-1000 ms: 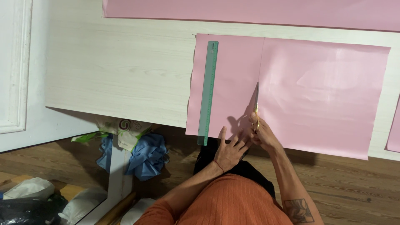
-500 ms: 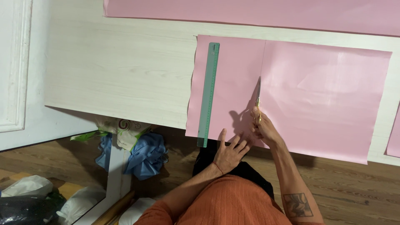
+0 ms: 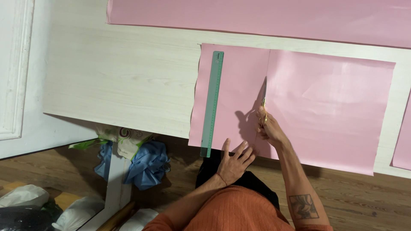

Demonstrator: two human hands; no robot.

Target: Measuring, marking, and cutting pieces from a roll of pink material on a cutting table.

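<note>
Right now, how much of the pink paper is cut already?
The near part looks done: the pink sheet is slit from its near edge up to the scissors. In hand: the right hand works the scissors along a line, while the left hand presses the near edge. Left: the stretch from the blade tips to the far edge. The green ruler lies aside.

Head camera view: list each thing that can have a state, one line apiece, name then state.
pink sheet: flat on the table, near edge overhanging, partly cut from the near edge along a straight line.
scissors: in the cut, tips pointing away from the person.
right hand: gripping the scissors' handles.
left hand: fingers spread, pressing the sheet's near edge.
green ruler: lying flat on the sheet, untouched.
second pink sheet: flat at the table's far side.
</note>
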